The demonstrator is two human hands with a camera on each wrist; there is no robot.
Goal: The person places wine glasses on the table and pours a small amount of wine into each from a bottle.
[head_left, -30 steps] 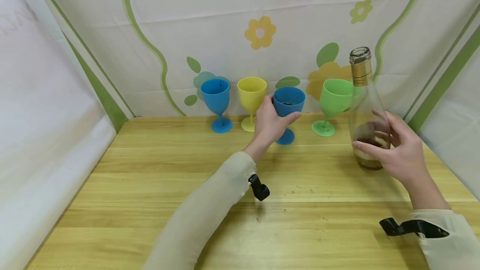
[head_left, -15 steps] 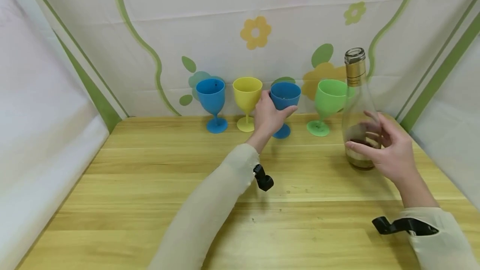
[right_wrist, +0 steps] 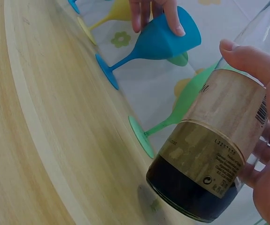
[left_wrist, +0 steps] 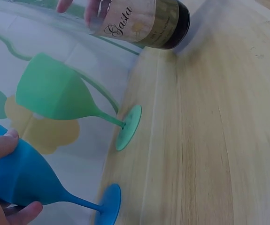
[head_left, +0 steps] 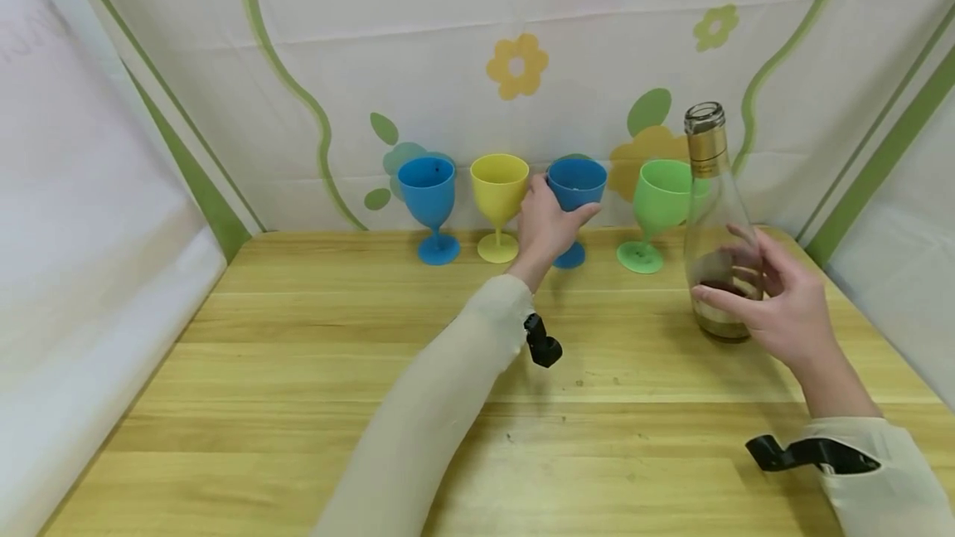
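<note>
- At the back of the wooden counter (head_left: 298,371), the left hand (head_left: 548,226) grips the bowl of a blue goblet (head_left: 574,185), thumb on one side and fingers curled round the other.
- That goblet stands upright with its foot on the counter, close to the flowered backdrop (head_left: 522,65).
- Just left of the left hand stands a yellow goblet (head_left: 498,189), and further left a second blue goblet (head_left: 427,189).
- Right of the held goblet stands a green goblet (head_left: 660,193), near it but apart, its foot flat on the counter.
- Nearer the person and to the right, the right hand (head_left: 779,305) wraps loosely round the lower body of a clear glass bottle (head_left: 712,230), fingers curved against the glass and its paper label.
- Upright on the counter, the bottle has an open mouth, a gold band round the neck and a little dark liquid at the bottom.
- Both forearms wear pale sleeves (head_left: 433,421).
</note>
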